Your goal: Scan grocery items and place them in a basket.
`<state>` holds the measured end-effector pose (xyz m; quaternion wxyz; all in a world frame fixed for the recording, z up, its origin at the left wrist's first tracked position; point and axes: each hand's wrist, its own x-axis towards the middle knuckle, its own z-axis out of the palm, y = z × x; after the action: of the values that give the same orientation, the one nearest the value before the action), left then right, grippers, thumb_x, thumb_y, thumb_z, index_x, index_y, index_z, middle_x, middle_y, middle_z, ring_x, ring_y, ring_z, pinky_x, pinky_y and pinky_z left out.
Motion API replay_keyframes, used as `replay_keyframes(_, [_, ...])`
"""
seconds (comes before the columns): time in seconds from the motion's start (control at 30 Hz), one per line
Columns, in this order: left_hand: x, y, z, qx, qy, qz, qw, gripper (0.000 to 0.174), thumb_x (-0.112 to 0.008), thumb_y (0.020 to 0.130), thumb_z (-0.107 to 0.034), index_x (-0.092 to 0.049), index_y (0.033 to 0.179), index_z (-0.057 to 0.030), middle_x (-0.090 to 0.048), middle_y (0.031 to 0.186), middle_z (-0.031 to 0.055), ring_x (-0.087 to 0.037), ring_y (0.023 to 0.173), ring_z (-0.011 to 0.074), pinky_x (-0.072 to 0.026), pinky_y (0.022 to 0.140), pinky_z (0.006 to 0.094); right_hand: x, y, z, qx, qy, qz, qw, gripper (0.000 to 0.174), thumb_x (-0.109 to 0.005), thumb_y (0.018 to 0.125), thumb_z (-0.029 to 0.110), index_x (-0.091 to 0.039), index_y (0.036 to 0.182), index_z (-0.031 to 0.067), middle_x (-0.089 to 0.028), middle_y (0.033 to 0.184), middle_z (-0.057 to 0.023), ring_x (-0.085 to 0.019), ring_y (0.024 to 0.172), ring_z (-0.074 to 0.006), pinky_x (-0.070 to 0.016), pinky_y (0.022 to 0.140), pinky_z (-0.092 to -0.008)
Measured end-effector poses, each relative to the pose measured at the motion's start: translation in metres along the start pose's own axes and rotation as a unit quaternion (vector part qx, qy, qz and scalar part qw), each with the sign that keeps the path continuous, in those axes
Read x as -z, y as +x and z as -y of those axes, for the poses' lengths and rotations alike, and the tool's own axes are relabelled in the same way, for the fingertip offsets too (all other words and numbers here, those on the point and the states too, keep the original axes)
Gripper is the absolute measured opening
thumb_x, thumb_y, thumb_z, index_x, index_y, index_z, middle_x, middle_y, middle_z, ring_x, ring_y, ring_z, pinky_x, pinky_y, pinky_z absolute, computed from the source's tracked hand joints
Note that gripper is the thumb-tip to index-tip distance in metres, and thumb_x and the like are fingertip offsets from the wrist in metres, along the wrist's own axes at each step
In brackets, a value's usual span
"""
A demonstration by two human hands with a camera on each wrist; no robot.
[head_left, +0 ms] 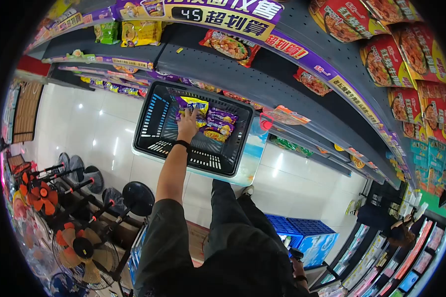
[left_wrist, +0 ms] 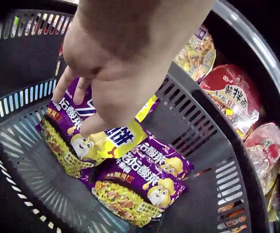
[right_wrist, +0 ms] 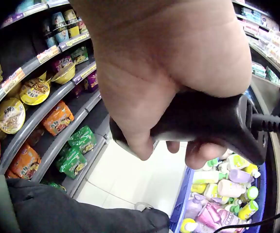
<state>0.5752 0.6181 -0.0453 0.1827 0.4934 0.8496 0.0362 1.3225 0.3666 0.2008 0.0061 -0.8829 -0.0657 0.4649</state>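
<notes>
My left hand reaches down into a black shopping basket. Its fingers and thumb pinch the upper part of a purple instant noodle packet. Two more purple noodle packets lie beside it on the basket floor, overlapping each other. A yellow band with dark lettering shows just under the thumb. Down at my right side, my right hand grips a black corded handheld scanner, its fingers wrapped round the handle. The cord leaves the handle's end at the right of that wrist view.
The basket rests on a light, colourful surface against noodle shelves. Standing fans crowd the left. Blue crates with bottles stand at my right. Another person is farther off at the right.
</notes>
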Motion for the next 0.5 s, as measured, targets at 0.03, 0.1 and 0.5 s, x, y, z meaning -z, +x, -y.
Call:
replay_keyframes(0.03, [-0.001, -0.001, 0.002, 0.035, 0.009, 0.054, 0.998, 0.055, -0.062, 0.088, -0.006, -0.049, 0.141, -0.0177, -0.042, 0.133, 0.0144, -0.055, 0.115, 0.0409, -0.0567, 0.085, 0.0468, -0.002, 0.0, 0.0, 0.01, -0.002, 0.004, 1.0, 0.029, -0.075, 0.085, 0.022, -0.059, 0.101, 0.0047, -0.062, 0.071, -0.0069, -0.059, 0.051, -0.0175, -0.0447, 0.041, -0.032])
replay_keyframes(0.1, [-0.024, 0.001, 0.011, 0.038, -0.026, 0.023, 0.999, 0.05, -0.059, 0.09, -0.004, -0.053, 0.138, -0.0193, -0.04, 0.136, 0.0162, -0.055, 0.114, 0.0428, -0.0578, 0.084, 0.0462, -0.005, 0.001, 0.001, 0.026, -0.008, 0.003, 1.0, 0.026, -0.076, 0.085, 0.023, -0.061, 0.099, 0.0061, -0.062, 0.071, -0.0057, -0.059, 0.051, -0.0173, -0.0443, 0.041, -0.0323])
replay_keyframes(0.5, [-0.032, -0.055, 0.051, 0.027, -0.046, -0.054, 0.997, 0.02, -0.059, 0.086, -0.004, -0.066, 0.103, -0.0098, -0.061, 0.119, 0.0089, -0.064, 0.1, 0.0351, -0.0565, 0.082, 0.0399, -0.036, 0.011, 0.037, 0.123, -0.105, 0.086, 0.983, 0.019, -0.074, 0.084, 0.019, -0.064, 0.085, 0.003, -0.06, 0.067, -0.0041, -0.054, 0.049, -0.0134, -0.0424, 0.044, -0.0299])
